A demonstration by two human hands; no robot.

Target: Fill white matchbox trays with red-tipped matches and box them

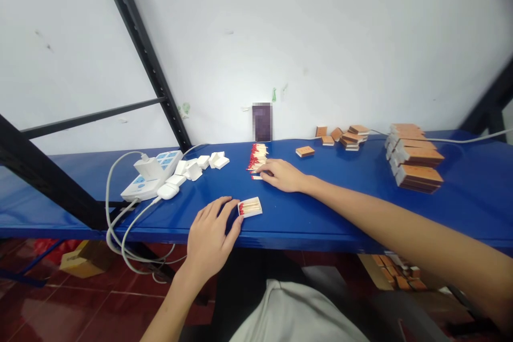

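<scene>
My left hand (210,232) grips the left end of a small white matchbox tray (256,212) between thumb and index finger. The tray lies on the blue shelf, with red-headed matches (251,204) inside, heads to the left. At the near end of a pile of loose matches (259,154), my right hand (282,175) has its fingers curled together on a few of them. Those matches poke out to the left, and their other ends are hidden under the fingers. The pile's red heads also face left.
Empty white trays (194,171) lie beside a power strip (150,176) with white cables. Brown matchbox sleeves are scattered (352,138) at the back and stacked (417,157) at right; one box (305,152) lies apart. Below, a carton (371,272) holds more. A dark post (148,59) rises at left.
</scene>
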